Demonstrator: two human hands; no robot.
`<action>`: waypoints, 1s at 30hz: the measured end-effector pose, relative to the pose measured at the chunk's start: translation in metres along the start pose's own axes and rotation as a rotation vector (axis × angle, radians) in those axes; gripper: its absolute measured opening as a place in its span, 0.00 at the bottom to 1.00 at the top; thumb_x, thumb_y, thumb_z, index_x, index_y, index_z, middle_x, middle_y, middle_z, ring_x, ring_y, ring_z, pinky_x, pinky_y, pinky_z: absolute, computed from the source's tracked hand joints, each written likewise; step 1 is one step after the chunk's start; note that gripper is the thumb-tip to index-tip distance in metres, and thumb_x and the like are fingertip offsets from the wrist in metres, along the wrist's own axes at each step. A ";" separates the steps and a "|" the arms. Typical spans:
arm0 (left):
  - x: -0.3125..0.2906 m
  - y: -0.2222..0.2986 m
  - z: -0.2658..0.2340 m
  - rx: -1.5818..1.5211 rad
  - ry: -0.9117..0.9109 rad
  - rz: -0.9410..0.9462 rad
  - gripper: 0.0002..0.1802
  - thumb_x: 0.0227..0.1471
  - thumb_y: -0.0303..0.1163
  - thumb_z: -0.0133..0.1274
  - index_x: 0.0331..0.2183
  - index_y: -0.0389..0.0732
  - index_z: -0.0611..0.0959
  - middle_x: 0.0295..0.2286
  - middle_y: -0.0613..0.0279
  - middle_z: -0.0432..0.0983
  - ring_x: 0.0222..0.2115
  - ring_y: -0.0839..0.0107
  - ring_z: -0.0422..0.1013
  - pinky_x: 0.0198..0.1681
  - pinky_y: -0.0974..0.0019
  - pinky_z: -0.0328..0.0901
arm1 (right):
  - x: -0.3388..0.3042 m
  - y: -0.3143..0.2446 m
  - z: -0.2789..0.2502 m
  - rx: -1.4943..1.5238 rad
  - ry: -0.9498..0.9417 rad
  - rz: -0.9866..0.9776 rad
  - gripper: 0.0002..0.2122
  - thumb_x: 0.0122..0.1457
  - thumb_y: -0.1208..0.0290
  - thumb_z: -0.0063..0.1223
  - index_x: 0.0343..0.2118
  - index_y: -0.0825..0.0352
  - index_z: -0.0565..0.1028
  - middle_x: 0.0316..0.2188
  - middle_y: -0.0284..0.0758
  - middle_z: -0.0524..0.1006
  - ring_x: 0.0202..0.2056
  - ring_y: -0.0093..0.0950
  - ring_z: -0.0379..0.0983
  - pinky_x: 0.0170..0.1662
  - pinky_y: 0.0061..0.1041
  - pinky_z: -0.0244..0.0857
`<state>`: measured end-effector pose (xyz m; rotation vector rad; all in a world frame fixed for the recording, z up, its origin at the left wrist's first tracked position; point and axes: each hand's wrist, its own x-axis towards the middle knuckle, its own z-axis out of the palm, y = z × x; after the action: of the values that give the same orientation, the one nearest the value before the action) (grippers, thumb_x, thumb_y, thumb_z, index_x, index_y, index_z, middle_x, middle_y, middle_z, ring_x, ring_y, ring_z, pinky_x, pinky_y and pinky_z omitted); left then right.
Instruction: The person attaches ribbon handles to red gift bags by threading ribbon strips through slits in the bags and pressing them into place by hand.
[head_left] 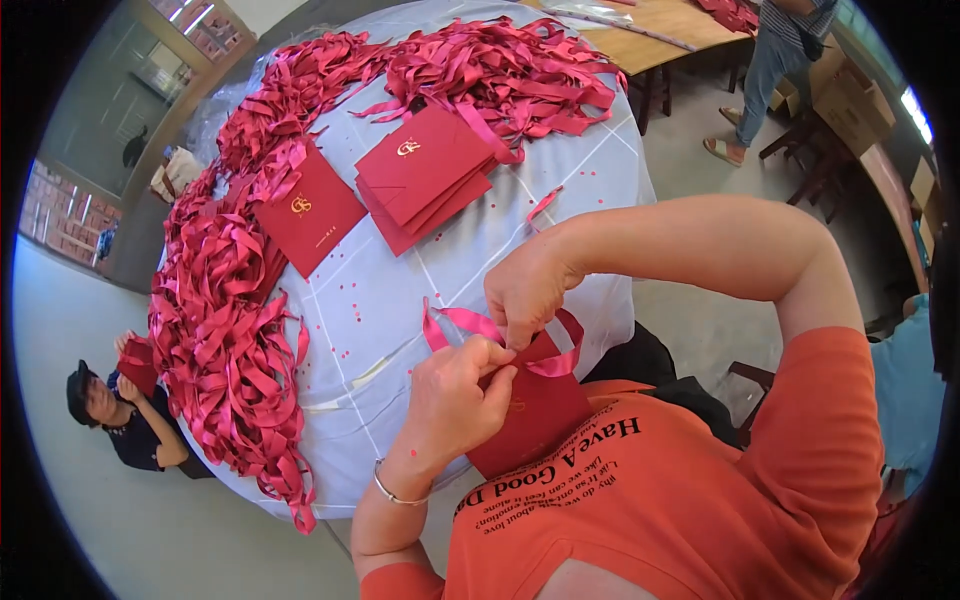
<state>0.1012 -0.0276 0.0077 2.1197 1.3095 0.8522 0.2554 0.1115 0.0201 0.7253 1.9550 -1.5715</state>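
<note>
A flat red paper bag (530, 410) rests against my front at the near table edge, its top edge between my hands. My left hand (458, 395), a bracelet on its wrist, is closed in a pinch at that edge. Just beyond it, my right hand (528, 288) points down with its fingers pinched together, almost touching the left fingertips. A pink ribbon (475, 322) runs out to the left from between the hands, and a loop of it curves over the bag on the right. The fingers hide exactly where ribbon and bag meet.
Heaps of pink ribbons (225, 330) line the table's left and far sides. Stacked red bags (420, 165) and another red bag (312, 212) lie farther in. Small red dots dot the white cloth (350, 410). People are at the left and far right.
</note>
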 end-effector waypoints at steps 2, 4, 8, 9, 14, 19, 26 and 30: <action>0.001 -0.001 -0.003 -0.018 0.002 -0.002 0.07 0.45 0.20 0.60 0.29 0.34 0.78 0.20 0.56 0.79 0.22 0.70 0.78 0.24 0.70 0.67 | 0.001 0.002 0.005 0.053 0.074 0.013 0.11 0.48 0.67 0.60 0.17 0.68 0.73 0.13 0.26 0.63 0.16 0.20 0.56 0.18 0.27 0.47; 0.003 -0.001 -0.006 -0.047 -0.102 -0.177 0.07 0.45 0.20 0.59 0.30 0.34 0.77 0.19 0.56 0.78 0.21 0.71 0.77 0.23 0.69 0.65 | 0.002 0.006 0.012 0.081 0.131 0.038 0.10 0.48 0.67 0.60 0.18 0.68 0.74 0.13 0.26 0.64 0.16 0.20 0.56 0.18 0.27 0.48; 0.002 -0.007 -0.005 -0.095 -0.121 -0.146 0.08 0.46 0.20 0.58 0.31 0.35 0.76 0.19 0.54 0.78 0.20 0.67 0.76 0.23 0.66 0.64 | 0.002 0.005 0.017 0.212 0.552 -0.034 0.10 0.49 0.67 0.59 0.25 0.71 0.79 0.16 0.31 0.72 0.19 0.21 0.64 0.21 0.26 0.57; 0.002 -0.007 -0.004 -0.098 -0.123 -0.149 0.07 0.46 0.21 0.57 0.31 0.35 0.76 0.20 0.54 0.78 0.20 0.65 0.76 0.23 0.65 0.65 | 0.010 0.010 0.016 0.156 0.674 -0.136 0.11 0.50 0.67 0.59 0.26 0.72 0.79 0.17 0.33 0.73 0.21 0.22 0.67 0.23 0.26 0.61; 0.002 -0.007 -0.002 -0.091 -0.145 -0.178 0.08 0.46 0.22 0.57 0.32 0.36 0.77 0.22 0.52 0.80 0.21 0.58 0.76 0.25 0.62 0.67 | 0.038 0.012 0.006 0.044 0.913 -0.307 0.12 0.54 0.66 0.56 0.28 0.74 0.79 0.21 0.40 0.77 0.25 0.24 0.72 0.30 0.27 0.67; 0.003 -0.008 -0.001 -0.111 -0.191 -0.235 0.08 0.47 0.26 0.54 0.33 0.37 0.76 0.24 0.51 0.80 0.26 0.51 0.76 0.29 0.53 0.68 | 0.063 0.009 -0.003 -0.069 0.987 -0.284 0.11 0.53 0.66 0.57 0.28 0.71 0.80 0.21 0.42 0.79 0.25 0.27 0.75 0.31 0.28 0.68; 0.003 -0.011 0.002 -0.086 -0.214 -0.244 0.09 0.48 0.26 0.56 0.34 0.36 0.76 0.26 0.51 0.81 0.28 0.54 0.78 0.30 0.59 0.69 | 0.056 0.009 -0.001 -0.145 0.960 -0.330 0.11 0.53 0.66 0.61 0.27 0.71 0.80 0.19 0.39 0.78 0.22 0.25 0.74 0.29 0.26 0.68; 0.003 -0.016 0.004 -0.107 -0.205 -0.259 0.09 0.48 0.27 0.55 0.34 0.36 0.77 0.26 0.49 0.80 0.29 0.52 0.77 0.31 0.55 0.69 | 0.027 0.005 0.005 0.191 0.944 -0.329 0.11 0.55 0.67 0.61 0.28 0.71 0.79 0.19 0.32 0.76 0.22 0.17 0.71 0.25 0.21 0.65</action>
<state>0.0953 -0.0191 -0.0055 1.8506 1.3595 0.5676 0.2401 0.1099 -0.0028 1.4881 2.7002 -1.8040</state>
